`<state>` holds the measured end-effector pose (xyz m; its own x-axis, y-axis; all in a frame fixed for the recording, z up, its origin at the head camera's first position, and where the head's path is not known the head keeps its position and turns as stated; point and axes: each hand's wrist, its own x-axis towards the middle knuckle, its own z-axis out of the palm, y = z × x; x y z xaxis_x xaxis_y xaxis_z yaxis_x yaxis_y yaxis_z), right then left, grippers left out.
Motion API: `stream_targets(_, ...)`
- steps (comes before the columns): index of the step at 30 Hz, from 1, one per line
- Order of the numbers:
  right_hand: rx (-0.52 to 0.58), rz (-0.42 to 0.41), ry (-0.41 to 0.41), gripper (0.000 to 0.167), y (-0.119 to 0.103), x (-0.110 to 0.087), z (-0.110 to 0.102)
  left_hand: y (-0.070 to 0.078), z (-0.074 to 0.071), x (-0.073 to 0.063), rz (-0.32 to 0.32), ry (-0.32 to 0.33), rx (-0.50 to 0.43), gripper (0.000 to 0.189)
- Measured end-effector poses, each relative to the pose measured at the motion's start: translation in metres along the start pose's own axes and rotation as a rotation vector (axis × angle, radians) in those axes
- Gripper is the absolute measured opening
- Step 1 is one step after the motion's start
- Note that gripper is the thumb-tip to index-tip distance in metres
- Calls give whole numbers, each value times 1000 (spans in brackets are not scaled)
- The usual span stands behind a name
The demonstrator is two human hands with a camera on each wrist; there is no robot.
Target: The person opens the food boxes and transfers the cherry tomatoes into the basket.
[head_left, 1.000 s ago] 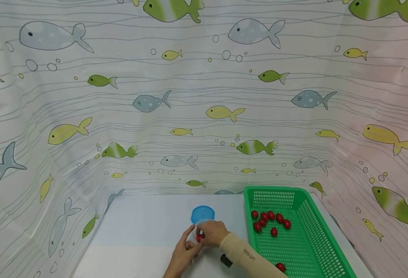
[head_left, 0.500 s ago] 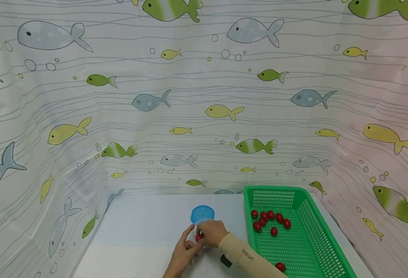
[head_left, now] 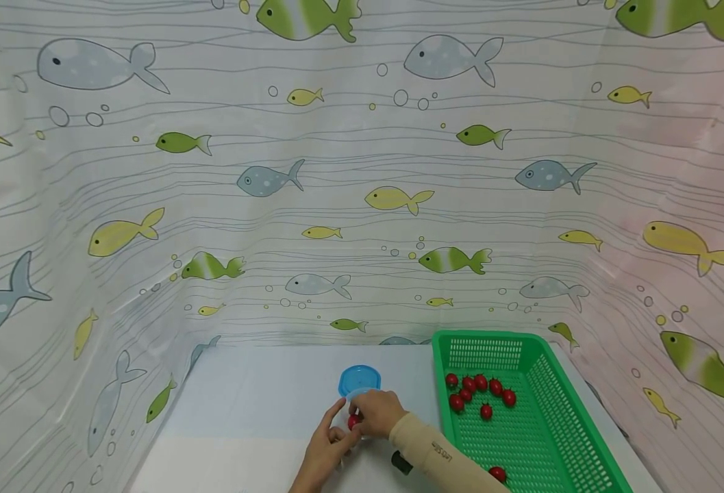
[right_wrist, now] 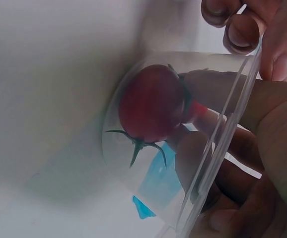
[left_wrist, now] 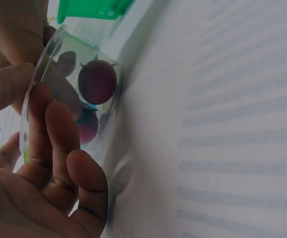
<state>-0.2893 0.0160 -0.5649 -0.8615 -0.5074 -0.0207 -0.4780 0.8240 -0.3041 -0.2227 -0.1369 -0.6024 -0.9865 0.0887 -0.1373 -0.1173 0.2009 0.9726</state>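
Observation:
Fingers of my left hand (head_left: 325,448) curl against the outside of a clear plastic tub (left_wrist: 106,49), with the thumb by its rim. My right hand (head_left: 379,414) reaches over that rim, thumb and fingers down inside. Red tomatoes with green stems lie in the tub; one tomato (right_wrist: 152,104) sits against the wall near the bottom in the right wrist view. Behind it, the right fingertips (right_wrist: 190,156) close around another tomato, mostly hidden. From the left wrist, a tomato (left_wrist: 98,82) shows clearly through the wall, with a second red one partly covered below.
A blue lid (head_left: 359,381) lies flat on the white table (head_left: 244,390), just beyond the tub. To the right stands a green slatted basket (head_left: 559,424) holding several more tomatoes (head_left: 487,411). Fish-patterned sheeting (head_left: 386,233) encloses the back and sides.

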Motion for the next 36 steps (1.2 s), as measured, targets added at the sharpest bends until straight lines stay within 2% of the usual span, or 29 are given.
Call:
stream_targets(16, 62, -1, -3, 22, -1, -4, -9, 3, -2, -1, 2, -16, -9, 88)
stream_targets(25, 85, -41, 37, 22, 0, -11, -22, 8, -4, -3, 5, -7, -6, 89)
stream_targets(36, 140, -24, 84, 25, 6, -16, -37, 7, -3, -5, 31, -13, 2, 81)
